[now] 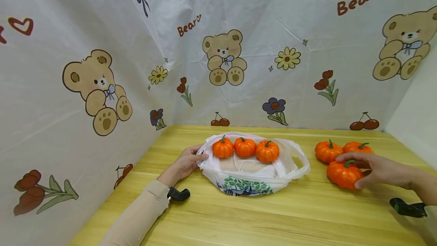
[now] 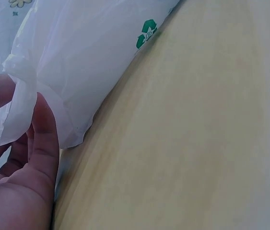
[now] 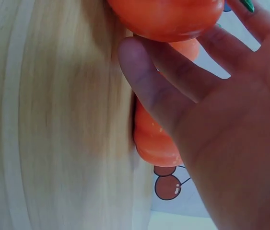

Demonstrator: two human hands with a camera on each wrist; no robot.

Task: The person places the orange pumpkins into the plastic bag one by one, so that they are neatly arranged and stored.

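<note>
A white plastic bag (image 1: 285, 177) with a green tree print lies with its mouth spread wide on the wooden table. Inside it, three small orange pumpkins sit in a row: a left pumpkin (image 1: 223, 149), a middle pumpkin (image 1: 245, 147) and a right pumpkin (image 1: 268, 152). My left hand (image 1: 187, 162) pinches the bag's left edge between thumb and fingers, and the left wrist view shows the folded plastic (image 2: 22, 112) there. On the right, my right hand (image 1: 385, 170) holds a front pumpkin (image 1: 344, 174), thumb near and fingers over its top. Whether it touches the table I cannot tell.
Two more pumpkins stand just behind the held one, a left one (image 1: 327, 152) and a right one (image 1: 358, 147) partly covered by my hand. A bear-patterned cloth (image 1: 259, 98) hangs behind and left of the table (image 1: 218, 223). A white wall (image 1: 418, 113) stands at right.
</note>
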